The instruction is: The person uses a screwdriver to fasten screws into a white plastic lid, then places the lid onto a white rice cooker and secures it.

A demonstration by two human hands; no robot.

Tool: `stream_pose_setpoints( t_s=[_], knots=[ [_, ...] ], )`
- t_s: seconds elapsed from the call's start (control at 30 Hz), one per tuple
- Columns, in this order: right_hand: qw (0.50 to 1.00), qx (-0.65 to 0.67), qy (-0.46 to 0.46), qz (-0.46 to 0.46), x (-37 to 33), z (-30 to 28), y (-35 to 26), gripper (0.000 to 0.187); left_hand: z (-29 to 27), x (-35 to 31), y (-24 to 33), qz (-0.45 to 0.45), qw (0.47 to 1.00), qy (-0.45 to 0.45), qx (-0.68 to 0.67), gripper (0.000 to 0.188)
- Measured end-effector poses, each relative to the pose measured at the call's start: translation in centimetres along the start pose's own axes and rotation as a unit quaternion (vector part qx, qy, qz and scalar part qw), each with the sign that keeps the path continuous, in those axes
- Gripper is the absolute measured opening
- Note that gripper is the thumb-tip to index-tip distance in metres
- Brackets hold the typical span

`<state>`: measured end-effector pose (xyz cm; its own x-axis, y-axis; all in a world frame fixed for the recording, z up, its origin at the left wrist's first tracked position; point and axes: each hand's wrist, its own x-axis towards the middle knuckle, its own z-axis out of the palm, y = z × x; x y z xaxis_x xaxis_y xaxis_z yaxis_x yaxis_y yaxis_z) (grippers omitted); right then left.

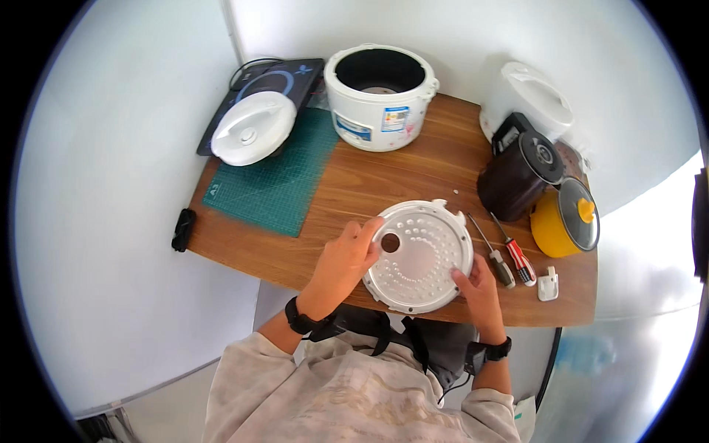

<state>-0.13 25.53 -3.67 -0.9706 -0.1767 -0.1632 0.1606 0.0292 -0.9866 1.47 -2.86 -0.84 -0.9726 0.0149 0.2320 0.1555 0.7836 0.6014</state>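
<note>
A round rice cooker inner lid (417, 258), with a silvery dimpled plate, a white rim and one dark hole, is near the table's front edge. My left hand (346, 257) is closed on its left rim, fingers next to the hole. At the lower right rim, my right hand (480, 292) grips it with the thumb on top and the other fingers partly hidden. Right of the lid lie a screwdriver with a dark handle (502, 269) and a screwdriver with a red handle (521, 261). A small white plastic part (548, 285) sits beside them.
A white rice cooker body (369, 118) stands open at the back. A white outer lid (253, 129) rests by a black induction hob (303, 72) and a green cutting mat (258, 192). At right are a dark kettle (509, 181), a yellow pot (552, 225) and a white appliance (528, 96).
</note>
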Motion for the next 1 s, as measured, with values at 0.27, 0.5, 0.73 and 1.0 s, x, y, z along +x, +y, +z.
stream_pose_setpoints(
  t_s=[0.27,0.5,0.73,1.0],
  knots=[
    [0.996,0.076,-0.011,-0.04,-1.4,-0.3,-4.1,0.043,-5.4,4.0,-2.9,-0.035,0.998,-0.011,-0.05,0.031],
    [0.995,0.03,0.03,-0.095,-4.2,-1.5,-6.8,0.044,-17.2,13.2,-19.5,0.063,0.965,0.165,0.194,0.029],
    [0.997,-0.001,0.023,-0.072,-5.8,-3.2,-5.9,0.048,-20.1,17.7,-24.3,-0.042,0.965,0.04,0.258,0.045],
    [0.995,0.016,0.022,-0.099,-6.7,-3.4,-6.3,0.051,-20.2,17.0,-24.6,-0.054,0.955,0.062,0.284,0.029]
  ],
)
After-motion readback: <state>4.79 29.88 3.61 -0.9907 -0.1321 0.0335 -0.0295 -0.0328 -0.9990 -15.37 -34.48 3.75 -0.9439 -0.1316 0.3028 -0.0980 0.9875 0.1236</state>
